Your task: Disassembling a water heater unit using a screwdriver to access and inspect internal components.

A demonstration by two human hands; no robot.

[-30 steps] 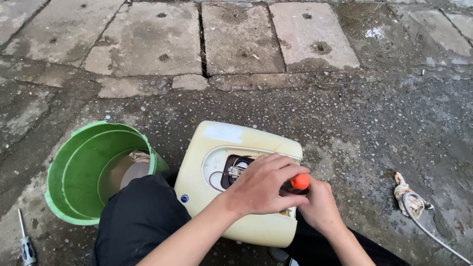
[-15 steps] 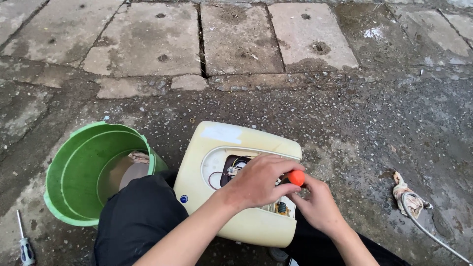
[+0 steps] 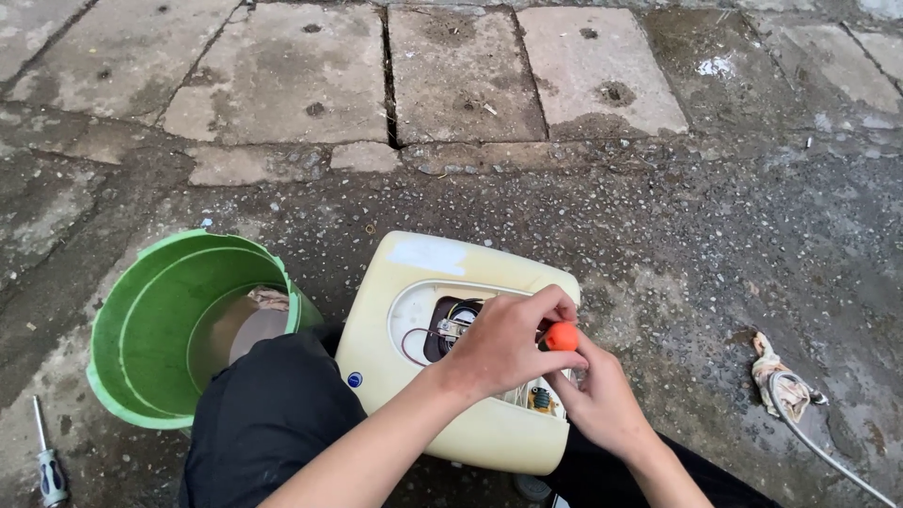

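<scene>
A cream-yellow appliance casing (image 3: 442, 376) lies low in the middle of the frame, propped against the person's black-trousered knee (image 3: 273, 414) on wet, gritty concrete ground (image 3: 658, 235); its oval service opening (image 3: 442, 325) faces up with no cover over it, and red and dark wiring and a small board show inside, so the cover stage looks finished and the work appears to be at the internals. Both hands meet over the right side of that opening; the left hand (image 3: 503, 343) arches over it with fingers curled down, thumb and fingertips closing around the shaft just below an orange-handled screwdriver (image 3: 562, 336); the right hand (image 3: 602, 400) comes up from the lower right with fingers bent toward the same tool, though whether it truly grips the shaft or only steadies it I cannot tell, since the left hand hides the contact. The tip and any screw are hidden too, so how many fasteners remain is not visible; by my judgement the job is midway. A green plastic bucket (image 3: 150, 329) stands at the left, touching the knee; a second screwdriver (image 3: 49, 466) lies in the lower left corner; a crumpled rag (image 3: 776, 381) with a grey hose (image 3: 828, 452) lies at the lower right, well apart.
</scene>
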